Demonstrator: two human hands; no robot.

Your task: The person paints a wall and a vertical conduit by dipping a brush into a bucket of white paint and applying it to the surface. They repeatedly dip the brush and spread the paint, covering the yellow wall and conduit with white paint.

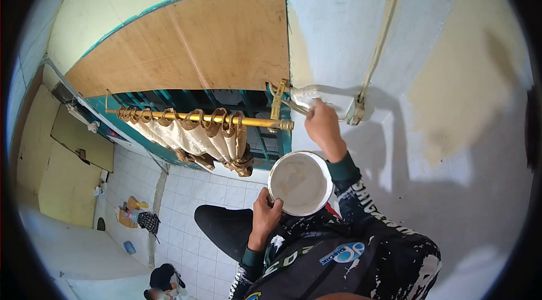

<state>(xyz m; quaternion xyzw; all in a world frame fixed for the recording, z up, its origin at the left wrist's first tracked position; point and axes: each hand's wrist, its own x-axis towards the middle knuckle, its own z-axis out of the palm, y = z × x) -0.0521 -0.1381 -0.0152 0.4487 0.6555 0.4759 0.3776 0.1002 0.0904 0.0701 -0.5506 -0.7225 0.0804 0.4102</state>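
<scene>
My left hand (265, 212) grips the rim of a round white bucket (300, 183) in front of my chest, thumb over the edge. Pale greyish, paint-like matter covers the bucket's inside. Above the bucket, my right hand (324, 127) is raised to the wall with its fingers closed. What those fingers hold, if anything, I cannot make out. Just beyond them are a white box-like fixture (339, 102) on the wall and the gold bracket (278, 99) of a curtain rod (259, 122).
A cream curtain (189, 137) hangs left of my hands, below a wooden panel (197, 40) in a green frame. A cable conduit (384, 29) runs along the patchily painted wall (418, 12). Far below, another person (164, 280) and a cardboard box (129, 215) are on the tiled floor.
</scene>
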